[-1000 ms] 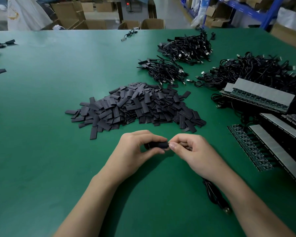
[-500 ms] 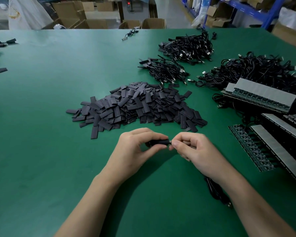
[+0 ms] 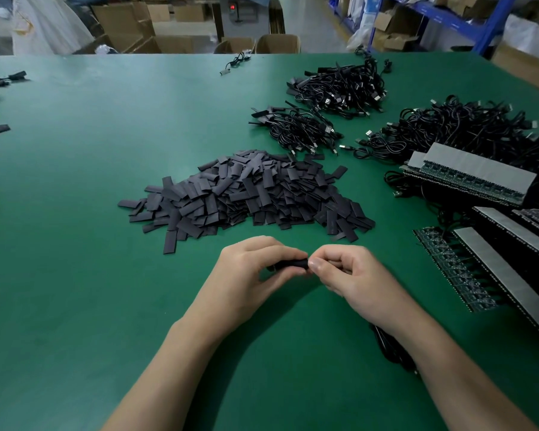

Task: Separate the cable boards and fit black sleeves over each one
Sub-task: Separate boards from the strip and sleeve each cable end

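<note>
Head view, green bench (image 3: 75, 228), near edge: my left hand (image 3: 249, 275) pinches a short black soft-plastic sleeve (image 3: 293, 263); my right hand (image 3: 355, 275), fingers (image 3: 316, 264) curled, pinches its end. Seems light, limp; grip edges.

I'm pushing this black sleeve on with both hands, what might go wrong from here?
1. The left hand pinches the short black tube sleeve. The right hand covers its mouth with curled fingers, so a crooked entry could go unseen.
2. The thin black cable, apparently held by the right hand, trails under that forearm; a snag could tug it away.
3. The heap of flat black sleeves lies just beyond the knuckles and could scatter.
</note>
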A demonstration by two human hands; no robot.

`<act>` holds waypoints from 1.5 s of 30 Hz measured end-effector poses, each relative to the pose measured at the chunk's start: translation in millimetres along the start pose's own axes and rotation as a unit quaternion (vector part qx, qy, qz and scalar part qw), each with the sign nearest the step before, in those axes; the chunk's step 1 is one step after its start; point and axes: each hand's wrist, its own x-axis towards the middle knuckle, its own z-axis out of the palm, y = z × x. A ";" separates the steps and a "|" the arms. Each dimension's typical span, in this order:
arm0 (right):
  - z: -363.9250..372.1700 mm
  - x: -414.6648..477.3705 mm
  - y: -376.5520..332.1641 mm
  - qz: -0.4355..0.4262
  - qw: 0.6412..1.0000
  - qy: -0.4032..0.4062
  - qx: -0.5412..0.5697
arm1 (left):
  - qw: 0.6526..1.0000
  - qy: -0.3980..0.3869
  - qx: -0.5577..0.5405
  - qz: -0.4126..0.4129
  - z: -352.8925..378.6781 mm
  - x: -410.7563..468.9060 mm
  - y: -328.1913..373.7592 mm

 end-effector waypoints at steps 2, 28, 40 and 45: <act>0.4 0.7 -1.1 -0.002 1.000 0.003 -0.002 | 1.000 0.002 -0.005 -0.005 -0.3 0.4 0.2; 11.7 3.4 -6.9 0.003 0.998 0.056 0.039 | 0.967 0.158 -0.121 -0.156 6.5 3.2 5.1; 12.1 3.4 -8.2 -0.014 0.998 0.059 0.034 | 0.916 0.173 -0.281 -0.229 11.5 4.0 2.5; -0.4 -0.5 -7.1 -0.016 0.992 0.082 -0.091 | 0.878 0.220 -0.346 -0.248 8.9 8.0 3.8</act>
